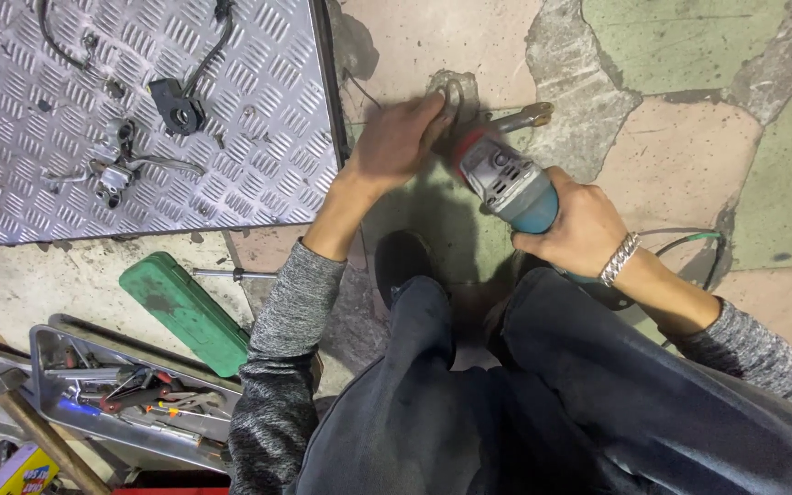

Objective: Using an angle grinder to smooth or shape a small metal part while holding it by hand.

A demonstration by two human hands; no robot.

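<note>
An angle grinder [506,183] lies slantwise over the stone floor [689,156] near the middle of the scene, its grey head pointing far and to the left and its teal body running back to the right and nearer; the outline is blurred, and a green-sleeved cable [689,240] curls off to the right behind it. At the grinder's far end sits a small ring-shaped metal piece [456,94] on a rough grey patch of the floor, and just to its right a wrench [522,116] with a brass-coloured jaw lies on the stone. The right hand [572,229] is wrapped around the teal body, fingers curled tight on it, a metal chain bracelet at the wrist, forearm in a grey knitted sleeve coming in from the lower right. The left hand [401,139] reaches far from a bent elbow, back of the hand up, fingers closed down on the metal piece; how firmly they pinch it cannot be told through the blur. To the far left lies a chequer-plate sheet [268,137] with small black and silver parts [153,128] on it. Nearer on the left are a green case [185,312], a grey tray of hand tools [130,390] and a wooden-handled hammer [29,417].
</note>
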